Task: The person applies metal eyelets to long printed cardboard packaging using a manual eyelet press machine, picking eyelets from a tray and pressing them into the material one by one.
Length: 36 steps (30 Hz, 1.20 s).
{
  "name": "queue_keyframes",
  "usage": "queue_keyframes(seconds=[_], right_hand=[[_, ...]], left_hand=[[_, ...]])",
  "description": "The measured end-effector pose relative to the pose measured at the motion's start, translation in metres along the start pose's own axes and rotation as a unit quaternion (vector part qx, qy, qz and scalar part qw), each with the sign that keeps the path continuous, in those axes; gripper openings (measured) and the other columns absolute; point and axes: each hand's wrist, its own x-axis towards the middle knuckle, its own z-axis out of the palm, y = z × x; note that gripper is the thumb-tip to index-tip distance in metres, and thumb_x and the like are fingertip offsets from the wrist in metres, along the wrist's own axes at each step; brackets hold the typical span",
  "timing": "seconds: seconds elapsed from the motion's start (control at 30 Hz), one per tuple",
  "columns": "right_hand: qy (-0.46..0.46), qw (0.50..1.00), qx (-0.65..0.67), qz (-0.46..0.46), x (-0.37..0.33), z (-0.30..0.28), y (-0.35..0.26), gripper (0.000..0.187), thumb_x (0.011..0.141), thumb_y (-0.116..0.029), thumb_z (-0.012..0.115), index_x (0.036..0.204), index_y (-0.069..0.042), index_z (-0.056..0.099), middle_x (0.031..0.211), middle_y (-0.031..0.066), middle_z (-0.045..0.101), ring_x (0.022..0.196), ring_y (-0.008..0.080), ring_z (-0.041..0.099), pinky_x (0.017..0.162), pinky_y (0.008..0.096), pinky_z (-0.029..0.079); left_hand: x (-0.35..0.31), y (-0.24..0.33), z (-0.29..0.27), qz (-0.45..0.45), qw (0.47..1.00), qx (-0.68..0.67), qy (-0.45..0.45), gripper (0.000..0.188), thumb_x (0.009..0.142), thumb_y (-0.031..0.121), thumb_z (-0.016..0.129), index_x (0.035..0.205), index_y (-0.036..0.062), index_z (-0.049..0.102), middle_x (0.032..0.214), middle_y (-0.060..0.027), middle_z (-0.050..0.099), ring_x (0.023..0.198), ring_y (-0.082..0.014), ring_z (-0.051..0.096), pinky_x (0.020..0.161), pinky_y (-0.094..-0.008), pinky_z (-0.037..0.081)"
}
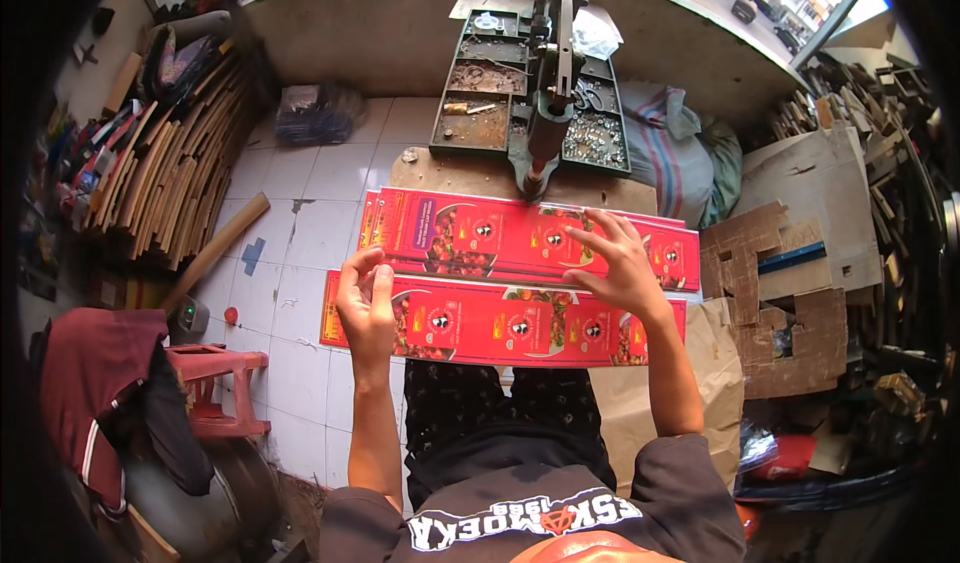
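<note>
Two long red printed cardboard strips or stacks lie one behind the other in front of me. The far red strip (510, 248) reaches under the tip of a hand press (545, 133); the near red strip (470, 325) lies above my lap. My left hand (366, 303) is over the left part of the near strip, thumb up and fingers loosely bent, with a gap between them. Over the right part of the far strip, my right hand (618, 268) has its fingers spread. Whether its fingertips touch the surface I cannot tell. Neither hand shows anything gripped.
Beside the press, a dark compartment tray (478, 123) holds small metal parts. Cut cardboard (780, 303) and brown paper (690, 373) lie at right. A red plastic stool (220, 383) stands at left, near stacked boards (180, 153). A woven sack (670, 143) is behind.
</note>
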Motion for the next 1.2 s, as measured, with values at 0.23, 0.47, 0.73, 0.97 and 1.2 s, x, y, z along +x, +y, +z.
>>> queue_keyframes(seconds=[0.23,0.47,0.73,0.97,1.2], right_hand=[[0.097,0.984,0.124,0.088,0.052,-0.002,0.045,0.036,0.084,-0.017,0.073,0.118,-0.006,0.068,0.117,0.0188,0.065,0.108,0.0347,0.063,0.095,0.0398,0.049],[0.123,0.971,-0.079,0.189,0.152,0.042,0.107,0.040,0.087,-0.015,0.056,0.126,-0.016,0.064,0.133,0.0155,0.058,0.118,0.0345,0.056,0.102,0.0444,0.045],[0.119,0.964,-0.138,0.194,0.161,0.070,0.115,0.035,0.081,-0.012,0.061,0.115,-0.020,0.068,0.125,0.0094,0.060,0.115,0.0297,0.055,0.098,0.0480,0.041],[0.208,0.963,-0.094,0.142,0.164,0.080,0.120,0.022,0.083,-0.005,0.059,0.097,-0.009,0.075,0.099,0.0091,0.069,0.098,0.0290,0.062,0.087,0.0412,0.047],[0.224,0.962,-0.054,0.146,0.165,0.082,0.126,0.025,0.077,-0.009,0.059,0.096,-0.009,0.074,0.101,0.0096,0.067,0.101,0.0294,0.060,0.090,0.0441,0.046]], left_hand=[[0.098,0.010,0.061,0.068,0.990,0.077,-0.095,0.021,0.092,0.011,0.062,0.108,-0.0036,0.064,0.104,-0.0161,0.068,0.098,-0.0242,0.067,0.089,-0.0344,0.052],[0.154,-0.066,0.139,0.149,0.983,0.104,0.002,0.014,0.092,0.003,0.060,0.104,-0.0008,0.066,0.094,-0.0126,0.071,0.085,-0.0207,0.070,0.077,-0.0305,0.055],[0.145,-0.064,0.135,0.128,0.987,0.085,-0.051,0.011,0.092,-0.001,0.058,0.100,-0.0007,0.065,0.086,-0.0085,0.069,0.077,-0.0145,0.067,0.071,-0.0277,0.053],[0.150,-0.069,0.136,0.113,0.988,0.062,-0.084,0.012,0.091,-0.003,0.058,0.099,-0.0013,0.066,0.085,-0.0074,0.069,0.075,-0.0129,0.066,0.069,-0.0264,0.053],[0.152,-0.063,0.135,0.110,0.988,0.064,-0.092,0.011,0.091,-0.002,0.058,0.099,-0.0012,0.065,0.085,-0.0054,0.067,0.074,-0.0113,0.066,0.069,-0.0238,0.052]])
